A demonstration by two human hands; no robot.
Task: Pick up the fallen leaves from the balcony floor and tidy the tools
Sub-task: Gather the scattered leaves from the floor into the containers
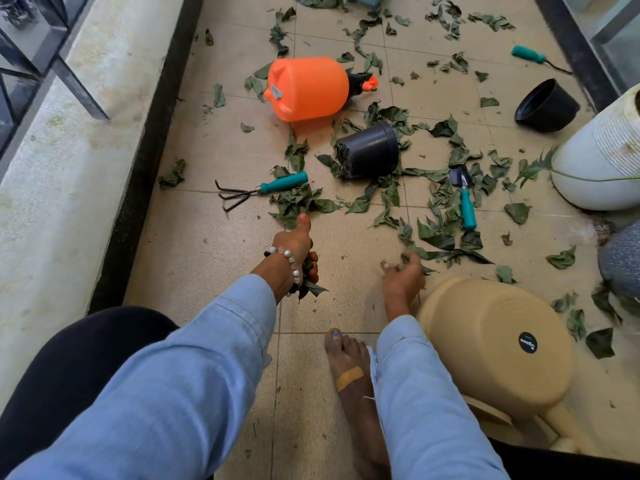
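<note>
Beige tiled balcony floor (214, 258), w/ a pale parapet wall (69, 174) running along the left and a dark threshold on the far right. Only one view, from your head cam, looking down past your blue sleeves.

Your left hand (294, 247) is clenched round a bunch of green leaves (310, 285), thumb sticking up, bead bracelet (289, 261) on the wrist. Your right hand (403, 275) is low at the floor, fingers curled around a few leaf bits at the near edge of the litter; looks like a pinch, but it's blurred.

Fallen leaves (436, 237) are scattered over the middle and far floor, thickest just beyond your right hand and around the tools.

Tools: hand rake (263, 188) w/ teal handle lies left-centre, just beyond your left thumb. Small trowel (464, 199) w/ teal handle lies to the right, on leaves. A third teal-handled tool (536, 57) sits far right. Orange sprayer (308, 88) is tipped on its side, far centre. One black pot (369, 154) lies on its side near it; another black pot (547, 105) sits tilted far right.

Beige bin (491, 344) lies on its side, near right, just beside your right forearm. White ribbed planter (602, 154) stands at the right edge. Your bare foot (353, 375) w/ a plaster is near centre.
</note>
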